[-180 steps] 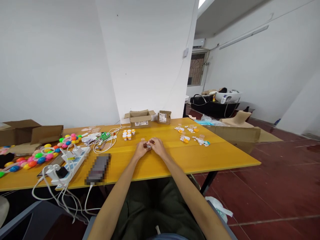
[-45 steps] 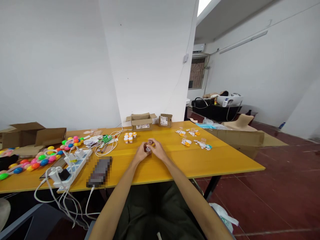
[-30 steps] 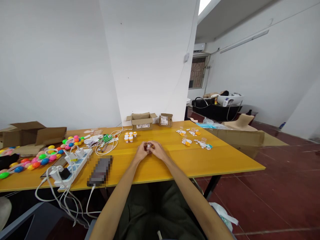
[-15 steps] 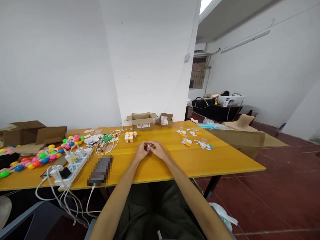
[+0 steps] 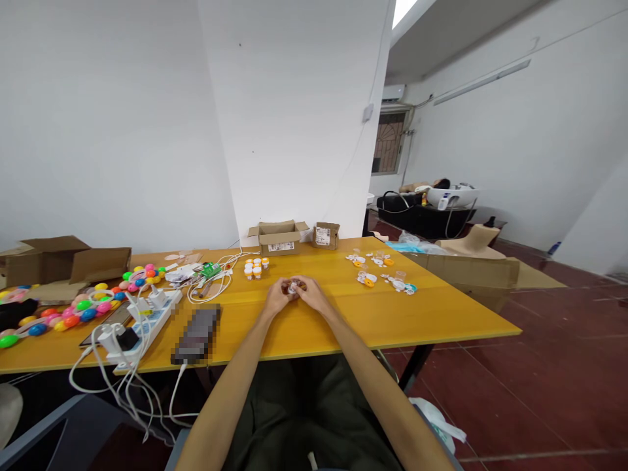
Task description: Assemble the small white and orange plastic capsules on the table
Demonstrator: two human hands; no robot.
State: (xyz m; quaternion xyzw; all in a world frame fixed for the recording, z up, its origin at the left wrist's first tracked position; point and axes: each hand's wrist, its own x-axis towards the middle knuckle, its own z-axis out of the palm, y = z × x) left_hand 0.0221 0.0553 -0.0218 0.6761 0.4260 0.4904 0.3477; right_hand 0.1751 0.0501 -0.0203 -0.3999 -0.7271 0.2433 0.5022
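Note:
My left hand [image 5: 277, 296] and my right hand [image 5: 310, 295] meet over the middle of the yellow table [image 5: 343, 314], fingertips pinched together on a small object [image 5: 293, 286] with brown and clear parts. The object is too small to name and mostly hidden by my fingers. A cluster of small orange-capped white vials [image 5: 256, 266] stands just beyond my hands to the left. Loose white and orange caps and small clear pieces [image 5: 377, 271] lie scattered to the right.
Two cardboard boxes [image 5: 279, 237] sit at the far edge by the pillar. A power strip with chargers and cables [image 5: 140, 320], a dark phone [image 5: 196, 335], colourful plastic eggs [image 5: 83, 307] and more boxes [image 5: 69, 261] fill the left. Flattened cardboard [image 5: 471, 265] lies to the right.
My hands have stayed together over the same spot, fingers shifting slightly around the small object. The view has tilted a little. Nothing else on the table has moved.

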